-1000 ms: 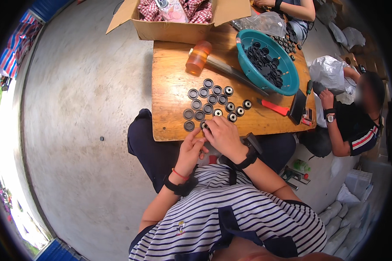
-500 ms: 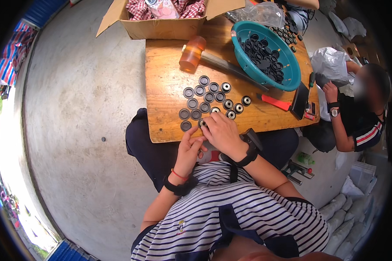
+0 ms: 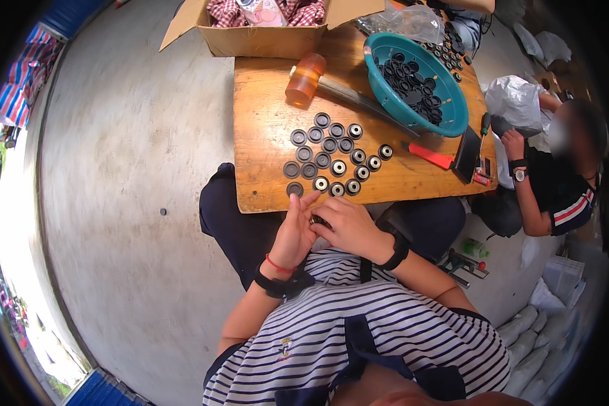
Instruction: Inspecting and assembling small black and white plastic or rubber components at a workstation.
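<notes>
My right hand [image 3: 350, 228] is closed, its fingertips pinching a small dark ring-shaped part [image 3: 321, 221] just off the table's near edge. My left hand [image 3: 292, 233] meets it there, palm turned inward, thumb and fingers stretched out; the inside of its palm is partly hidden by the right fingers. Just beyond the hands, black round caps [image 3: 308, 170] lie in loose rows on the wooden table. Several on the right and near side carry a silver ring-shaped insert [image 3: 338, 167]; those on the left have plain dark centres.
A mallet with an orange head [image 3: 305, 80] lies behind the caps. To its right stands a teal basin [image 3: 379, 88] of black caps. A red-handled knife [image 3: 429, 157] and a screwdriver [image 3: 485, 124] lie rightward. A cardboard box [image 3: 264, 42] is at the back; another person [image 3: 555, 162] sits at right.
My right hand has drawn back from the caps toward my left hand. The near cap it was touching now shows a silver insert. The view has shifted slightly.
</notes>
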Demonstrator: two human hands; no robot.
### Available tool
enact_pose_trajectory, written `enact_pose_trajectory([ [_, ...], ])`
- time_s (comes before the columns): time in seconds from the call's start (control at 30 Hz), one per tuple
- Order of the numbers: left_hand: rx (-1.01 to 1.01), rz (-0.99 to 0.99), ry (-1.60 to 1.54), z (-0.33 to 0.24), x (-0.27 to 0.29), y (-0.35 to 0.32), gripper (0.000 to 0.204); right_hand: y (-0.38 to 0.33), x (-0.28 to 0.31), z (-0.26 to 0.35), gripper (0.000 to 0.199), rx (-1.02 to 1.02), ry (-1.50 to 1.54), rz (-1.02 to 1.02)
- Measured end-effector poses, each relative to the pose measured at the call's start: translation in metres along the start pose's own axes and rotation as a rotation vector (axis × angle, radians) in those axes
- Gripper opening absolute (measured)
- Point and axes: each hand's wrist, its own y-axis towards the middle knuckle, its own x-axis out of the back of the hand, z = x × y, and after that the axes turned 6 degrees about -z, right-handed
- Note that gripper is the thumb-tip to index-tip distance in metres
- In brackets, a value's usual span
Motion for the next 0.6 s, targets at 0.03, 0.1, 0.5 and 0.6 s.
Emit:
enact_pose_trajectory([
  [0.03, 0.006, 0.005, -0.004, 0.0, -0.003, -0.001, 0.064, -0.001, 0.001, -0.001, 0.02, 0.0, -0.008, -0.004],
  [0.1, 0.016, 0.014, -0.015, 0.001, -0.007, -0.002, 0.066, -0.001, 0.005, -0.003, 0.021, 0.026, 0.01, -0.007],
  [0.5, 0.038, 0.05, -0.001, 0.007, -0.003, 0.005, 0.045, 0.062, 0.038, -0.079, 0.021, -0.144, -0.158, -0.317],
  [0.6, 0.03, 0.101, 0.059, 0.005, 0.001, 0.006, 0.047, 0.068, 0.034, -0.079, 0.021, -0.101, -0.214, -0.291],
])
